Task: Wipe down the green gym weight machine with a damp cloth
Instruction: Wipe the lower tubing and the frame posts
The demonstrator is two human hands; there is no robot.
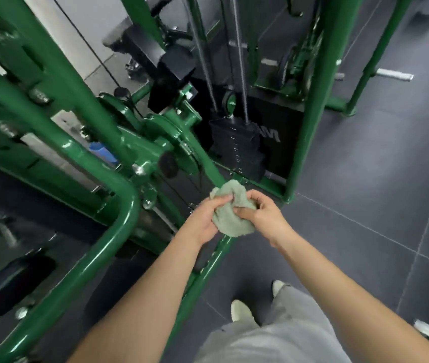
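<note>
hands meet over a crumpled pale green cloth (231,213) above a slanted bar of the green weight machine (85,158): the left hand (205,218) grips its near side, fingers curled into the fabric, while the right hand (263,216) pinches its far edge. black weight stack (237,150) stands behind, dark tiled floor (365,179) beneath.

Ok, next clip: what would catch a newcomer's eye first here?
Both hands, the left hand and the right hand, grip a bunched pale green cloth at centre frame. Glossy green machine tubing fills the left side, with a black weight stack just above the cloth.
</note>
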